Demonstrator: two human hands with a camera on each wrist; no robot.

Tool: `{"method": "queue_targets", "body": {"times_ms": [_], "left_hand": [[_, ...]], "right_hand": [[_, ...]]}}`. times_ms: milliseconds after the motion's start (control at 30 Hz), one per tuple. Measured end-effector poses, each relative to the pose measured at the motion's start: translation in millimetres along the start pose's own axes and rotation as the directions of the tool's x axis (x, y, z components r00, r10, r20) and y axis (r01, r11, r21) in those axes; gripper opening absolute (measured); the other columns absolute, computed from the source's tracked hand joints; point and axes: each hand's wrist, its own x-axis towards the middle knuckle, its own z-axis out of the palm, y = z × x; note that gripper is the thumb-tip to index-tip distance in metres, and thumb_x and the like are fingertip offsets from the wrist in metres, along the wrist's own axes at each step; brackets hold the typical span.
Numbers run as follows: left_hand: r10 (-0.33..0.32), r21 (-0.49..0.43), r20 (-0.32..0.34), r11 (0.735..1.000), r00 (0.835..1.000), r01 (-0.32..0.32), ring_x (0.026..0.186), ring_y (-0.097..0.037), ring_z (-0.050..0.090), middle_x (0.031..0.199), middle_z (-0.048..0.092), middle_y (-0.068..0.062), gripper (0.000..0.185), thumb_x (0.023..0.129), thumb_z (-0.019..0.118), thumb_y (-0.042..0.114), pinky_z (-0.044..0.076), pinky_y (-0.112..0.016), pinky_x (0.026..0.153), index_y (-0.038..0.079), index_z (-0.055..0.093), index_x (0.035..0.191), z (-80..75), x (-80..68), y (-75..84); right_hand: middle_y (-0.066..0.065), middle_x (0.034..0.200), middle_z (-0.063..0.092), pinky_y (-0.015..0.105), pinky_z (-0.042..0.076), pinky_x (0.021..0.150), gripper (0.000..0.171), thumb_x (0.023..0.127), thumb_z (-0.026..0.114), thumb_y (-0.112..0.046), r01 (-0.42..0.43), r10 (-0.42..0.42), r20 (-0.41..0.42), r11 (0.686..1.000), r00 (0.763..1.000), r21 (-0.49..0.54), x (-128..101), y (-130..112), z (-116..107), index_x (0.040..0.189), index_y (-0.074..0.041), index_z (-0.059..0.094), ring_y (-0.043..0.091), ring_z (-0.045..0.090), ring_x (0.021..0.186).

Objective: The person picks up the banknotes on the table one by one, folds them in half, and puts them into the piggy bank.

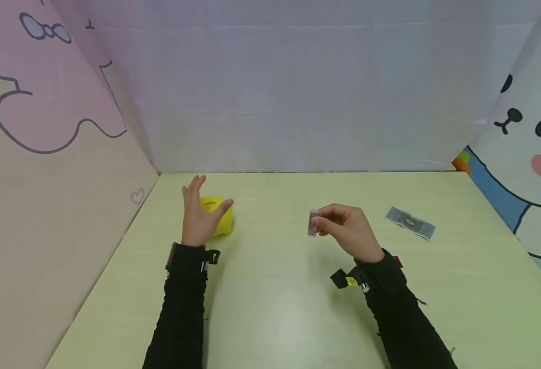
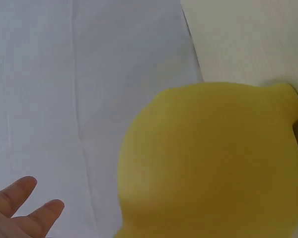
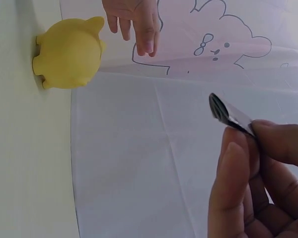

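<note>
A yellow piggy bank [image 1: 224, 221] stands on the table at the left, partly hidden by my left hand [image 1: 199, 218] in the head view. That hand is raised beside it, fingers spread and thumb apart, holding nothing. Its rounded yellow body [image 2: 208, 158] fills much of the left wrist view, and its stubby feet show in the right wrist view. My right hand [image 1: 346, 230] pinches a small folded banknote [image 3: 231, 114] between thumb and fingers above the table. To the right of that hand lies a flat, creased banknote [image 1: 410, 223].
The pale wooden table [image 1: 270, 307] meets a white cloth backdrop [image 1: 298, 92] at its far edge. Cloth walls with cartoon prints stand at the left [image 1: 58, 215] and right [image 1: 524, 154]. Dark straps with small devices sit on both wrists.
</note>
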Motion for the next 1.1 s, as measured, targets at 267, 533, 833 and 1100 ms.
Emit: {"method": "queue_targets", "body": {"times_ms": [267, 533, 833, 1100], "left_hand": [[-0.120, 0.107, 0.025, 0.987, 0.992, 0.117, 0.136, -0.043, -0.016, 0.155, -0.002, -0.008, 0.099, 0.074, 0.072, 0.050, 0.003, -0.067, 0.105, 0.022, 0.013, 0.148, -13.1, 5.0, -22.2], [-0.278, 0.017, 0.125, 0.960, 0.953, 0.278, 0.140, -0.035, 0.005, 0.155, -0.001, -0.006, 0.108, 0.072, 0.070, 0.055, 0.017, -0.059, 0.108, 0.027, 0.000, 0.148, -26.0, 8.6, -45.4], [-0.347, -0.041, 0.211, 0.931, 0.914, 0.363, 0.140, -0.037, 0.004, 0.155, 0.001, -0.004, 0.107, 0.073, 0.070, 0.055, 0.016, -0.055, 0.110, 0.025, 0.000, 0.149, -28.4, 11.5, -62.7], [-0.397, -0.038, 0.244, 0.908, 0.885, 0.418, 0.135, -0.033, 0.023, 0.152, 0.015, -0.009, 0.106, 0.072, 0.069, 0.056, 0.023, -0.050, 0.110, 0.021, 0.006, 0.149, -26.4, 12.1, -70.6]], "right_hand": [[0.018, 0.093, 0.064, 0.033, 0.055, 0.070, 0.019, 0.088, 0.062, -0.014, 0.005, -0.005, 0.005, 1.000, 1.000, -0.007, -0.1, 2.1, -0.4, 0.099, 0.001, 0.065, 0.014, 0.064, 0.073], [0.015, 0.091, 0.064, 0.029, 0.055, 0.068, 0.018, 0.088, 0.062, -0.014, 0.026, -0.026, 0.006, 1.000, 1.000, -0.005, -0.2, 2.3, -1.3, 0.098, 0.001, 0.065, 0.014, 0.063, 0.072], [0.018, 0.092, 0.064, 0.033, 0.055, 0.071, 0.019, 0.088, 0.061, -0.014, 0.024, -0.024, 0.017, 1.000, 1.000, -0.001, -0.6, 2.1, -1.4, 0.099, 0.002, 0.065, 0.020, 0.064, 0.076], [0.017, 0.093, 0.064, 0.031, 0.055, 0.070, 0.019, 0.088, 0.062, -0.014, 0.018, -0.018, 0.004, 1.000, 1.000, -0.008, 0.1, 2.6, -1.6, 0.099, 0.001, 0.065, 0.016, 0.064, 0.073]]}}
